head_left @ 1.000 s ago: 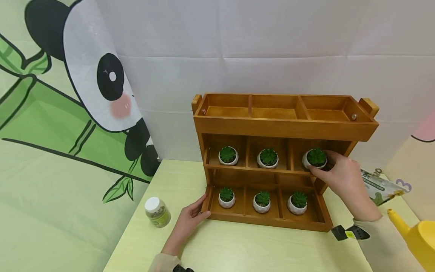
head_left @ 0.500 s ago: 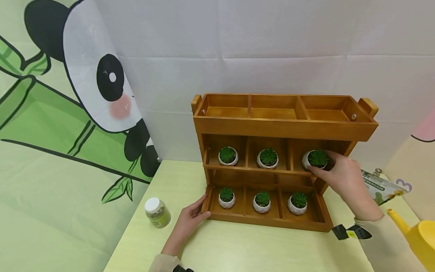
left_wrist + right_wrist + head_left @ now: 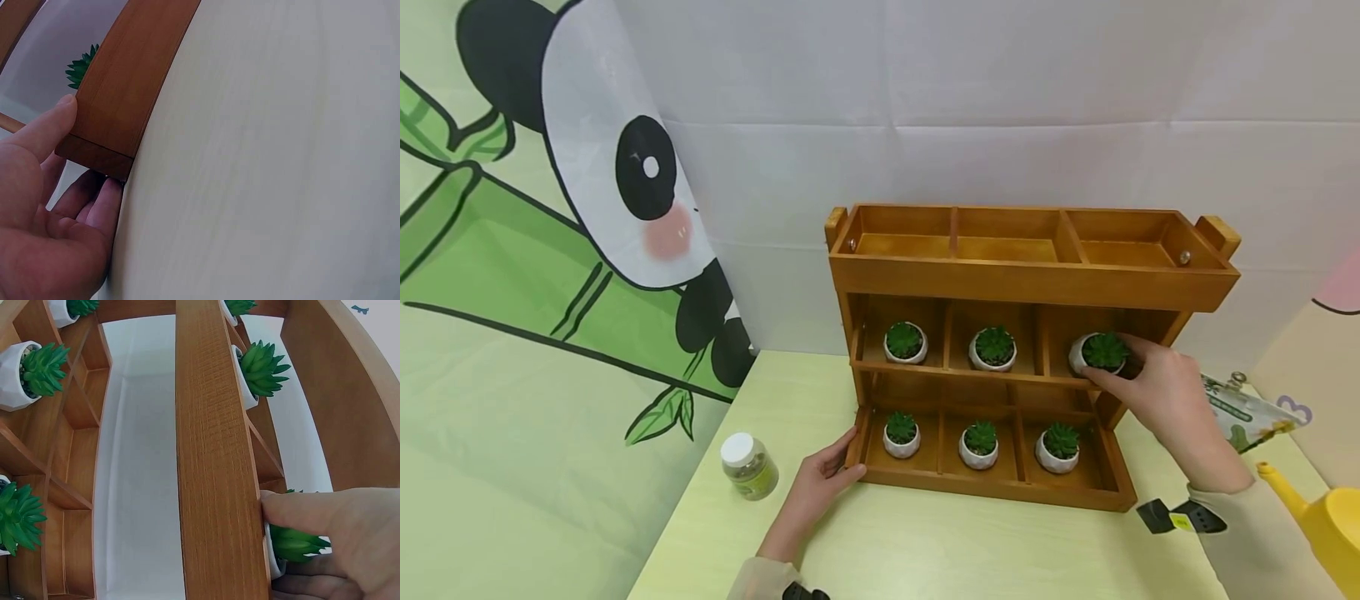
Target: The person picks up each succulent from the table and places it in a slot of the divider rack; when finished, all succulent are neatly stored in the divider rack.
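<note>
A brown wooden plant shelf with three tiers stands on the table in the head view. My right hand grips a small succulent in a white pot in the right compartment of the middle tier. Thumb and fingers lie on either side of that pot, and the right wrist view shows its green leaves partly covered by the hand. At the lower tier's left front corner, my left hand holds the wood, thumb on one side and fingers curled at the other; some fingertips are hidden.
More potted succulents sit in the middle tier and lower tier. A clear jar with a white lid is left of the shelf. On the right are a clipped bag and a yellow watering can.
The succulent in my right hand has shifted or tilted very slightly rightward, the hand moving with it. My left hand keeps its place on the shelf corner.
</note>
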The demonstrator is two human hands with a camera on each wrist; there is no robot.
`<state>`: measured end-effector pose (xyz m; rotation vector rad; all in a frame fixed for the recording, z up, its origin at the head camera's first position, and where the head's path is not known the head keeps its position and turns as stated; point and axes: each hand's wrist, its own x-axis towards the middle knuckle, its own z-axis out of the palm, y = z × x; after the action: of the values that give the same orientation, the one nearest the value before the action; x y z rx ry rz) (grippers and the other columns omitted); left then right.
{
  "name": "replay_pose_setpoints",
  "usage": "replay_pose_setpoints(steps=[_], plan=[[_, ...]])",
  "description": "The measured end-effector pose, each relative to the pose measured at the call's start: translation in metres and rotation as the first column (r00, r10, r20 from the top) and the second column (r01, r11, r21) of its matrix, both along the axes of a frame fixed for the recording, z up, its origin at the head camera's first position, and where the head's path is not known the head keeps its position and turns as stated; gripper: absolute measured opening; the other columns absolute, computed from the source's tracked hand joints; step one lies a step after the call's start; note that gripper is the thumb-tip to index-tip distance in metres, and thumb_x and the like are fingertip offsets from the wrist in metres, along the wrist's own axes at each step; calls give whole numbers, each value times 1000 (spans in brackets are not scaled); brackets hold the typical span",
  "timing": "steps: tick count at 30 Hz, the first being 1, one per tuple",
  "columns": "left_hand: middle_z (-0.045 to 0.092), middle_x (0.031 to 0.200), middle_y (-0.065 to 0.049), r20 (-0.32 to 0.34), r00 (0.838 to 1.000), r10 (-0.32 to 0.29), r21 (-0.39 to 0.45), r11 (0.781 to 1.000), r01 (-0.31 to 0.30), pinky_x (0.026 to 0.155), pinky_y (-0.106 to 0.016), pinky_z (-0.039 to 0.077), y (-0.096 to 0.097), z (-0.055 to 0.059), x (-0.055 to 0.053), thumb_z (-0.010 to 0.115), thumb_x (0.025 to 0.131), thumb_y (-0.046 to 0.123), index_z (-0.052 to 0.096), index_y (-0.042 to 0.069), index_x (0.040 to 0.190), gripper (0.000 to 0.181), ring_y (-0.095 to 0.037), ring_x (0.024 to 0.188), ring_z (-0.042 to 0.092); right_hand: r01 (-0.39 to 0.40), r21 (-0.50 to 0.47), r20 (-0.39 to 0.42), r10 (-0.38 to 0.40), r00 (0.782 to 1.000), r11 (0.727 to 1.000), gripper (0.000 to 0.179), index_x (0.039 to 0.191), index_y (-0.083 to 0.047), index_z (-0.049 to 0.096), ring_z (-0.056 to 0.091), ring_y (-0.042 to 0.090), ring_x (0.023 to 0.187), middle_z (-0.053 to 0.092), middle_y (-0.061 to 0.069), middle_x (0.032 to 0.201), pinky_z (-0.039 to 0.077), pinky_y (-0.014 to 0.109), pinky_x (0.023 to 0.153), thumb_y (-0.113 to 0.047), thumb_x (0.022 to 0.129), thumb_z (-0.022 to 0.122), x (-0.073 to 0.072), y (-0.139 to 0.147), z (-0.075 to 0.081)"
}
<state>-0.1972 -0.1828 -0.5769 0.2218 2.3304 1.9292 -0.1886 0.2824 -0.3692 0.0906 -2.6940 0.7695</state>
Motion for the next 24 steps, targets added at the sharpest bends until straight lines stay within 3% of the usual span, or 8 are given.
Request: replay_pose_setpoints(steps=[8,14,21,23,24], plan=[[46,159,-2,6,1000,2,1,1000,-2,116,-46,39,-2,1,1,78,96,13,55,23,154,63,-27,147,41,-27,10,31,26,999,1000,67,133,10,62,68,41,86,70,32,109,59,53,64,-41,94,79,-1,1,0],[46,159,-2,3,1000,7,-10,1000,-7,117,-46,38,-3,2,1,78,96,13,54,22,155,64,-27,147,41,-41,30,39,40,998,999,67,134,11,61,68,43,87,69,34,111,59,57,66,-40,95,78,-3,0,0],[47,158,-7,-10,1000,-8,-26,1000,8,114,-44,42,-4,4,-1,78,96,13,54,19,155,64,-29,145,44,-45,-8,-95,44,994,999,64,142,8,58,70,50,98,68,35,119,55,67,78,-32,96,78,15,5,-9],[48,158,-7,-10,1000,-10,-34,999,10,113,-43,43,-4,5,-2,79,95,12,54,19,155,64,-29,145,45,-33,-28,-145,29,989,999,61,143,6,58,70,48,101,68,32,124,61,47,85,-28,97,78,24,7,-15],[48,158,-7,-13,1000,-12,-40,999,12,113,-42,44,-4,6,-2,78,96,12,54,19,155,64,-29,145,45,-29,-45,-175,21,984,999,59,143,4,60,72,38,103,68,30,126,61,34,86,-26,96,79,29,9,-19]])
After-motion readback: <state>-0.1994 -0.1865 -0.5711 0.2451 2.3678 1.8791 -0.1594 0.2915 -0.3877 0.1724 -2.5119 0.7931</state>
